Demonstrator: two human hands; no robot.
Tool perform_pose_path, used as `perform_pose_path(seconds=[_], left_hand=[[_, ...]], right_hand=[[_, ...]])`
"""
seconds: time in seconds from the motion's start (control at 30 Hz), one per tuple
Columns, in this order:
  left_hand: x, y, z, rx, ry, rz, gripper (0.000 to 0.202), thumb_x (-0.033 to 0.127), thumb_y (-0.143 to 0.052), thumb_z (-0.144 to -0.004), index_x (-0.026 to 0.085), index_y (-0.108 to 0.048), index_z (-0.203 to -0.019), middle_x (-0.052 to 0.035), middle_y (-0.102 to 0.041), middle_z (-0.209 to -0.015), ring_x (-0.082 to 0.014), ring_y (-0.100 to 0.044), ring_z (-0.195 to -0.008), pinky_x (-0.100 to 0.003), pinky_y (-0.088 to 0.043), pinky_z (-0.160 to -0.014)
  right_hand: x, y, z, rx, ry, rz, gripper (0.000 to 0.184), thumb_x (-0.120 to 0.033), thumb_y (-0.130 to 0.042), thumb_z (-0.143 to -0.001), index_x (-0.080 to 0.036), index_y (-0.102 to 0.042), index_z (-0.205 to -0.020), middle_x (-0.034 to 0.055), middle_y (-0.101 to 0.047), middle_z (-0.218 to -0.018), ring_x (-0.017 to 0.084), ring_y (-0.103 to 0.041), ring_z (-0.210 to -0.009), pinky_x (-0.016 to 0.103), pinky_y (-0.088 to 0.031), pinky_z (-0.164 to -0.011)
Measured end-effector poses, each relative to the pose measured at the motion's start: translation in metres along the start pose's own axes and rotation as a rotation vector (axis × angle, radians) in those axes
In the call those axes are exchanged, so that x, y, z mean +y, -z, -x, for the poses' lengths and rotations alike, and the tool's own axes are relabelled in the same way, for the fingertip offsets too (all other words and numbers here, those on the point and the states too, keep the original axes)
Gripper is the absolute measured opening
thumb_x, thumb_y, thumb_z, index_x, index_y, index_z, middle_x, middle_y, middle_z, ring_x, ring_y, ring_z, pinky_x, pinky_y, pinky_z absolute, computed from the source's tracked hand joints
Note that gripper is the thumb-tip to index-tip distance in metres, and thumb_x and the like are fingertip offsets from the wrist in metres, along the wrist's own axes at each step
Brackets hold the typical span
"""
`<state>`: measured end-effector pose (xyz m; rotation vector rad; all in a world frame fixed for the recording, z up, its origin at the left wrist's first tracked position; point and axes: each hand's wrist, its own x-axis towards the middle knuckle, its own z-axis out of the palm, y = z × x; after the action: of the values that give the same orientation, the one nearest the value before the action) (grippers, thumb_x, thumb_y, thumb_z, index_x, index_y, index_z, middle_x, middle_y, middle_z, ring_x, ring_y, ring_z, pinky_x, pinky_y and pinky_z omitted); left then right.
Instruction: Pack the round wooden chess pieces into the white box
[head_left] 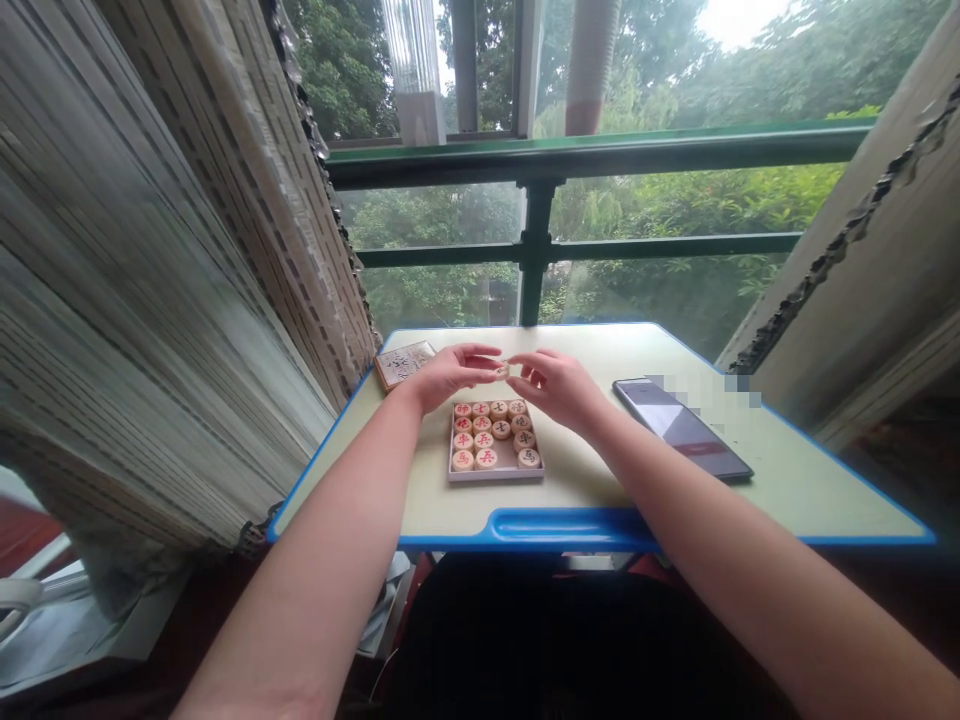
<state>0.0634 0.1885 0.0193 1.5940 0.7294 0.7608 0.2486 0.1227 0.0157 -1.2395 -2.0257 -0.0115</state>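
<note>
A shallow grey tray (496, 476) lies on the desk and holds several round wooden chess pieces (487, 458) with red and black characters. Just beyond the tray, my left hand (450, 372) pinches a small wooden chess piece (502, 371) between thumb and fingers. My right hand (559, 386) hovers right beside it, fingers curled toward the same piece, fingertips almost meeting the left hand's. Whether the right fingers touch the piece is unclear.
The pale desk (787, 480) has a blue rim with a groove at its near edge. A dark phone (681, 428) lies to the right. A flat wooden box lid (403, 363) sits at the far left corner. Curtains hang on both sides, with a window behind.
</note>
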Motion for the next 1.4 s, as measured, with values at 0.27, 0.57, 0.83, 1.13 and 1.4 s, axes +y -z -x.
perform_pose_path(seconds=[0.27, 0.57, 0.83, 1.13, 1.4], left_hand=[[0.005, 0.0, 0.008, -0.127, 0.043, 0.017, 0.05, 0.021, -0.072, -0.058, 0.019, -0.061, -0.106, -0.0077, -0.067, -0.095, -0.0153, -0.06, -0.085, -0.03, -0.042, -0.079], [-0.017, 0.011, -0.005, 0.279, 0.059, -0.204, 0.032, 0.021, -0.053, -0.059, 0.014, -0.065, -0.088, -0.007, -0.067, -0.09, -0.0139, -0.056, -0.076, -0.025, -0.042, -0.064], [-0.031, 0.014, -0.011, 0.369, 0.091, -0.136, 0.027, 0.023, -0.051, -0.058, 0.013, -0.064, -0.079, -0.0068, -0.066, -0.079, -0.0105, -0.051, -0.063, -0.019, -0.036, -0.049], [-0.029, 0.013, -0.01, 0.358, 0.098, -0.078, 0.033, 0.017, -0.053, -0.057, 0.011, -0.059, -0.089, -0.0069, -0.064, -0.074, -0.0092, -0.048, -0.058, -0.019, -0.036, -0.048], [-0.029, 0.013, -0.011, 0.35, 0.106, -0.098, 0.033, 0.018, -0.054, -0.057, 0.011, -0.061, -0.088, -0.0068, -0.064, -0.075, -0.0091, -0.048, -0.059, -0.02, -0.036, -0.048]], right_hand=[[-0.009, 0.002, 0.003, -0.045, 0.064, -0.115, 0.023, -0.032, -0.056, -0.079, -0.016, -0.071, -0.088, 0.0065, -0.067, -0.078, 0.011, -0.057, -0.062, 0.022, -0.044, -0.06], [-0.014, 0.012, 0.003, -0.281, 0.082, -0.039, 0.019, -0.028, -0.061, -0.074, -0.018, -0.072, -0.085, 0.0051, -0.069, -0.08, 0.012, -0.058, -0.063, 0.023, -0.044, -0.061], [-0.011, 0.003, 0.004, -0.389, 0.131, -0.044, 0.018, -0.024, -0.063, -0.072, -0.023, -0.073, -0.088, 0.0044, -0.068, -0.084, 0.016, -0.059, -0.073, 0.025, -0.045, -0.066], [-0.011, -0.001, 0.005, -0.422, 0.071, -0.015, 0.013, -0.023, -0.065, -0.069, -0.023, -0.074, -0.078, 0.0033, -0.068, -0.081, 0.015, -0.059, -0.07, 0.026, -0.045, -0.067], [-0.016, 0.002, 0.003, -0.419, 0.039, -0.021, 0.014, -0.026, -0.062, -0.071, -0.021, -0.073, -0.076, 0.0044, -0.066, -0.082, 0.015, -0.058, -0.072, 0.027, -0.045, -0.069]])
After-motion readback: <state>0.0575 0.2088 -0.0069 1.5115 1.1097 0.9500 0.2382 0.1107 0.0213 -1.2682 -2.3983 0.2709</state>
